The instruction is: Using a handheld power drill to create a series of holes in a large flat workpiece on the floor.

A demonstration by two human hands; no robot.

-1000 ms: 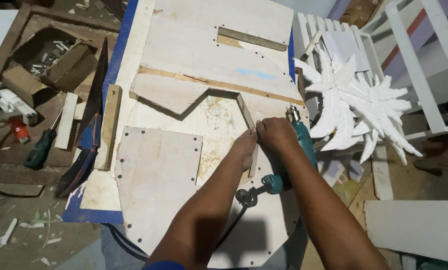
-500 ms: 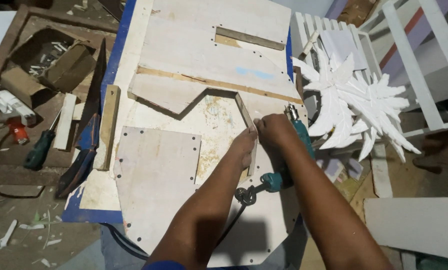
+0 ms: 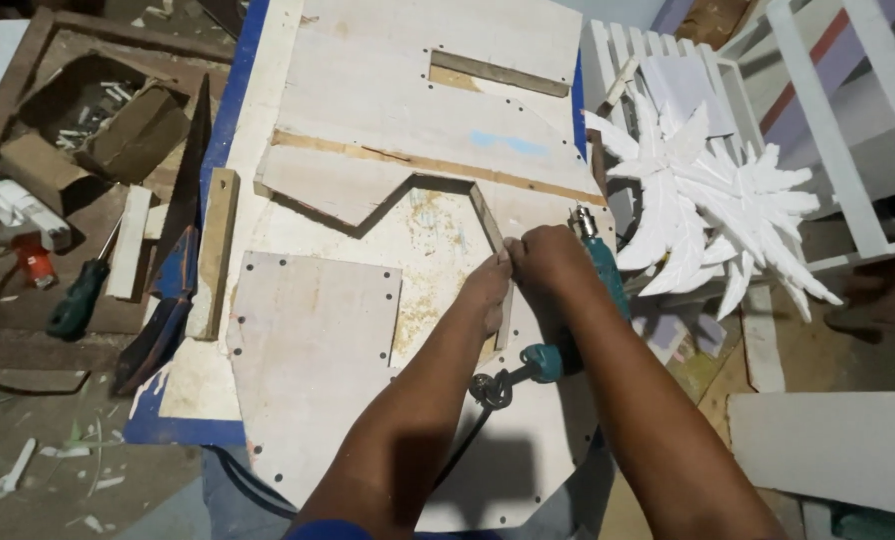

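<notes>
My left hand [image 3: 487, 292] and my right hand [image 3: 551, 264] meet at a thin wooden strip [image 3: 488, 215]. The strip runs slantwise down the right side of a pale plywood board [image 3: 418, 80]. The fingertips of both hands pinch together on the strip; whether something small is between them is hidden. A teal power drill [image 3: 608, 280] lies on the board beneath my right wrist, its chuck pointing away and its black cable [image 3: 493, 388] knotted near the handle. A zigzag cut-out edge [image 3: 368, 210] sits just left of the strip.
A square plywood panel [image 3: 313, 350] lies at lower left of the board. A wood batten [image 3: 215, 250] and a green-handled screwdriver [image 3: 78, 300] are at left, beside boxes of scraps [image 3: 108, 120]. White spiky carved pieces [image 3: 708, 210] and a white slatted frame [image 3: 838, 120] stand at right.
Both hands stay pinched at the same spot on the strip, shifting only slightly. The drill has not moved.
</notes>
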